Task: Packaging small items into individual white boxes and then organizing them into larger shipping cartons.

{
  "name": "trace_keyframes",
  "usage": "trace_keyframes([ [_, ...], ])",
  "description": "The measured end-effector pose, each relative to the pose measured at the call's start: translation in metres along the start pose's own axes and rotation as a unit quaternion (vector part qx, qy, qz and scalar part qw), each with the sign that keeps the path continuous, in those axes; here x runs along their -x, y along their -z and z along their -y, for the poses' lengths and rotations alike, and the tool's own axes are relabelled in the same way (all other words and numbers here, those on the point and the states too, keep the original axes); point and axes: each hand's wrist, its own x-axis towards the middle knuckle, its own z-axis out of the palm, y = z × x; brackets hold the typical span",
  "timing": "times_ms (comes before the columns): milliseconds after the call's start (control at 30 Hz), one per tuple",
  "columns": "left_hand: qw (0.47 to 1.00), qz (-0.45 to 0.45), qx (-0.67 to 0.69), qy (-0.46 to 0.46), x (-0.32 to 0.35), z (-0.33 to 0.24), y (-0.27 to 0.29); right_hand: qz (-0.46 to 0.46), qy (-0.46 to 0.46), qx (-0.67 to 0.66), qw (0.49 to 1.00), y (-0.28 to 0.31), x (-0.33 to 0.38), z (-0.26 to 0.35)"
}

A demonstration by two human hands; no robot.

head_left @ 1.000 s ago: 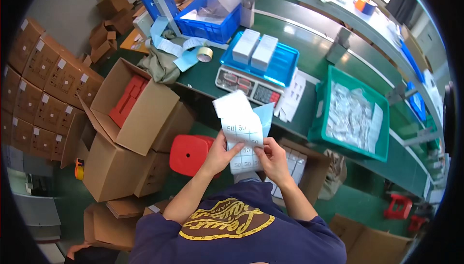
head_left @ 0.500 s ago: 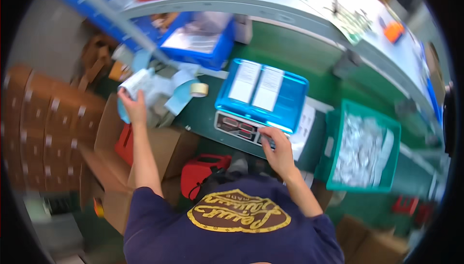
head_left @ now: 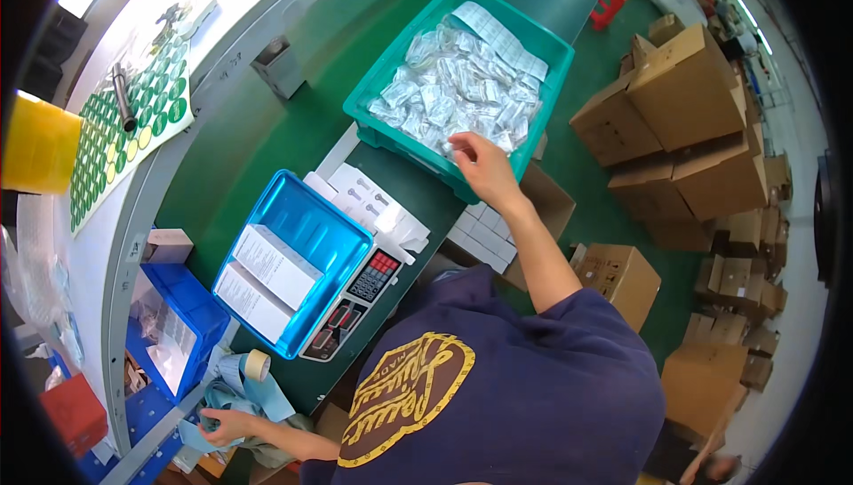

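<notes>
- Workroom with a green floor; stacked brown cardboard boxes (head_left: 684, 121) are seen at the right, and a long green-topped workbench (head_left: 267, 121) runs across the upper left.
- Teal plastic crate (head_left: 382, 121), set on the bench at upper centre, filled with small clear plastic packets (head_left: 444, 94); long white paper strips are laid over its far corner.
- Blue plastic tray (head_left: 329, 227), seated on a weighing scale with a keypad (head_left: 355, 294) near the bench's front edge; two white rectangular cartons (head_left: 267, 276) are held in it, side by side.
- White sheet of round green stickers (head_left: 133, 121), laid on the pale counter beyond the bench.
- Pale blue backing strips (head_left: 258, 396), heaped at the lower left beside a small roll of tape (head_left: 258, 364).
- Right hand (head_left: 480, 165): extended into the near corner of the teal crate, fingers bent down onto the packets; whether one is gripped cannot be told.
- Left hand (head_left: 220, 425): reached low to the left, fingers closed on the pale blue strips.
</notes>
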Motion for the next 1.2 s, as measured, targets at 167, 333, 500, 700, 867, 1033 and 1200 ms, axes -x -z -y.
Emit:
trace_keyframes([
  [167, 0.861, 0.280, 0.424, 0.031, -0.048, -0.176, -0.015, 0.032, -0.035, -0.083, 0.995, -0.018, -0.057, -0.006],
  [333, 0.692, 0.620, 0.368, -0.041, -0.047, -0.270, -0.096, -0.071, -0.026, -0.063, 0.995, -0.026, -0.146, -0.038],
  [500, 0.767, 0.561, 0.306, 0.055, -0.020, -0.231, -0.203, 0.061, 0.014, -0.122, 0.990, -0.066, -0.204, 0.010],
  [700, 0.810, 0.536, 0.218, 0.096, 0.000, -0.263, -0.183, 0.182, 0.304, 0.187, 0.916, -0.221, -0.305, 0.045],
  [867, 0.824, 0.475, 0.271, 0.150, -0.008, -0.241, -0.192, 0.252, 0.365, 0.264, 0.857, -0.358, -0.297, 0.077],
  [1033, 0.843, 0.434, 0.314, 0.042, -0.016, -0.262, -0.215, 0.079, 0.365, 0.192, 0.907, -0.349, -0.288, 0.034],
  [1200, 0.880, 0.384, 0.263, -0.090, -0.018, -0.249, -0.288, -0.078, 0.297, 0.084, 0.948, -0.235, -0.259, 0.042],
])
